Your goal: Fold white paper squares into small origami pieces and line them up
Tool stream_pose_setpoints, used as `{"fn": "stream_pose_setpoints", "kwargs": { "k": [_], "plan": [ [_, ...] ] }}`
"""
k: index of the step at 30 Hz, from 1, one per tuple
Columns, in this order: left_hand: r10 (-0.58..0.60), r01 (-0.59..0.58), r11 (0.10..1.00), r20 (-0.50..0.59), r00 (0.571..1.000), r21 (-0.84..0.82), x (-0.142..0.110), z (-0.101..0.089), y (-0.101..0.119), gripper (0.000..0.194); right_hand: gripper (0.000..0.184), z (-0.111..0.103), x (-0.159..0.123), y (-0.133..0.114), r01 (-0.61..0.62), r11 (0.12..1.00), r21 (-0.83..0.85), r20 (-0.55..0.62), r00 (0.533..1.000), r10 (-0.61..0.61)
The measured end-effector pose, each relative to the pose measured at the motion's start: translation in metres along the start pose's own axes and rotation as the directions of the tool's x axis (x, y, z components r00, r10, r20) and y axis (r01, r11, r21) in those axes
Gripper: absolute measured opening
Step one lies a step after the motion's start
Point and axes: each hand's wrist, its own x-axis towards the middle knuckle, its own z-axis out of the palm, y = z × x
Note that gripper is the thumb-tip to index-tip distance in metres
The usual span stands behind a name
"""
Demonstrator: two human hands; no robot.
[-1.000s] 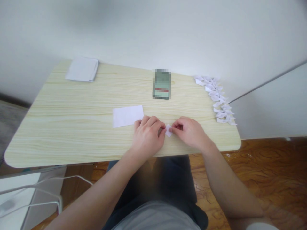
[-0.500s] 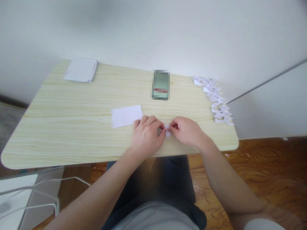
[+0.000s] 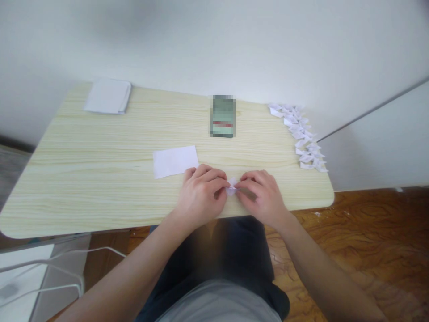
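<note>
Between my two hands, near the table's front edge, is a small folded white paper (image 3: 232, 187). My left hand (image 3: 203, 191) pinches its left side with thumb and fingertips. On its right side, the fingertips of my right hand (image 3: 262, 193) are closed on it. The finer folds are too small to make out. A flat white paper sheet (image 3: 174, 161) lies just beyond my left hand, its near right corner by the knuckles.
Several folded white paper pieces (image 3: 303, 134) line the table's right edge. A stack of white paper (image 3: 107, 96) lies at the back left. A blurred green rectangular item (image 3: 223, 117) rests at the back middle. White cables (image 3: 77, 250) hang below left.
My right hand has turned and its fingers have spread around the paper's right side. The folded paper looks wider between my hands. The view has shifted slightly.
</note>
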Motion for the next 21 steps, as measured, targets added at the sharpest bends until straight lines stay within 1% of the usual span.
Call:
{"fn": "stream_pose_setpoints", "kwargs": {
  "k": [7,10,14,15,17,18,19,21],
  "plan": [
    [0.052,-0.053,0.998,0.038,0.998,0.039,-0.014,-0.007,-0.005,0.02,0.016,0.009,-0.013,-0.004,-0.018,1.0,-0.021,-0.079,0.997,0.017],
    [0.031,-0.032,0.999,0.032,0.999,0.031,-0.015,-0.005,-0.004,0.019,0.013,0.013,-0.014,-0.005,-0.041,0.999,-0.017,-0.122,0.992,0.038],
    [-0.019,0.019,1.0,0.015,1.0,0.024,-0.012,-0.002,0.0,0.018,0.011,0.017,-0.01,-0.011,-0.095,0.995,0.013,-0.177,0.979,0.096],
    [-0.029,0.029,0.999,0.013,0.999,0.026,-0.011,-0.001,0.002,0.018,0.016,0.017,-0.009,-0.013,-0.11,0.994,0.016,-0.186,0.976,0.111],
    [-0.046,0.045,0.998,0.008,0.999,0.035,-0.009,-0.001,0.005,0.027,0.027,0.016,-0.006,-0.015,-0.133,0.991,0.012,-0.192,0.972,0.132],
    [-0.05,0.05,0.998,0.006,0.999,0.04,-0.009,-0.001,0.007,0.03,0.029,0.015,-0.004,-0.016,-0.139,0.99,0.01,-0.19,0.972,0.138],
    [-0.053,0.053,0.998,0.006,0.999,0.045,-0.008,-0.002,0.008,0.032,0.026,0.014,-0.003,-0.017,-0.144,0.99,0.013,-0.186,0.972,0.143],
    [-0.056,0.055,0.997,0.01,0.998,0.046,-0.008,-0.002,0.01,0.027,0.016,0.013,0.0,-0.018,-0.153,0.987,0.041,-0.175,0.972,0.158]
  ]
}}
